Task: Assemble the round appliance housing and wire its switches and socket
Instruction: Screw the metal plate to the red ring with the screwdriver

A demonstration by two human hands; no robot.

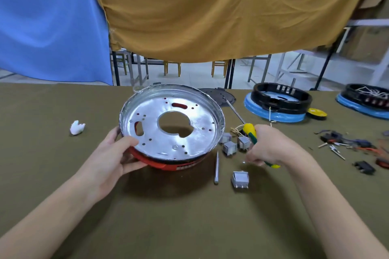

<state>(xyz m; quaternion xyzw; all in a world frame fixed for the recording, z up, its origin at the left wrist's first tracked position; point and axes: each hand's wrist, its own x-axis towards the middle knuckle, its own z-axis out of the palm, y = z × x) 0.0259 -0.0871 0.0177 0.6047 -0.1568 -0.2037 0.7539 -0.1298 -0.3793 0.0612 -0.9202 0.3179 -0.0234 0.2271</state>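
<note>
Housing (171, 130) sat tilted on the olive table (147, 216), its silver pan facing me over a red ring, the near-left edge raised. My left hand (114, 155) gripped that edge, thumb curled over the metal rim and fingers under the red ring. My right hand (267, 147) was closed round a yellow-and-green screwdriver (250, 130), whose shaft pointed away toward a black perforated disc (219, 96) behind the housing. Three small grey switches (230, 146) lay clustered just right of the housing, beside that hand. A fourth switch (240, 178) lay nearer me, next to a thin metal rod (216, 169). Two black rings on blue bases (277, 103) stood at the far right, well apart from my work. Loose wires and connectors (345, 143) lay scattered right of my hand. A white scrap (76, 127) lay left of the housing.
</note>
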